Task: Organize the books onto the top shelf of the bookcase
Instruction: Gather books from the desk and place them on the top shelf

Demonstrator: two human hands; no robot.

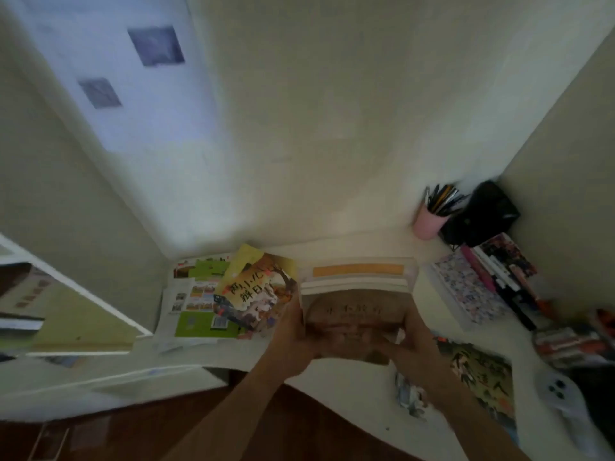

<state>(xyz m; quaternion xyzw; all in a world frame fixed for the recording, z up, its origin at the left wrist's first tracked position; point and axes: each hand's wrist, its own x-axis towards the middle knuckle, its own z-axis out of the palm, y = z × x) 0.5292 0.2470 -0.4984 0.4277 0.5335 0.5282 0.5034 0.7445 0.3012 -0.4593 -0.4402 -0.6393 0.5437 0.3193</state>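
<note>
A stack of books (357,287) with a brown cover on top sits on the white desk (346,387), against the wall. My left hand (293,334) grips the stack's left side. My right hand (409,341) grips its right side, fingers curled over the near edge. A colourful picture book (256,294) lies tilted on green and white booklets (196,304) to the left. A floral book (466,287) and a green illustrated book (482,377) lie to the right. The frame is blurred.
A pink cup of pens (429,217) and a black object (482,214) stand in the back right corner. More books (509,271) lie along the right wall. A white controller (559,390) rests at the right edge. White shelving (66,294) is at left.
</note>
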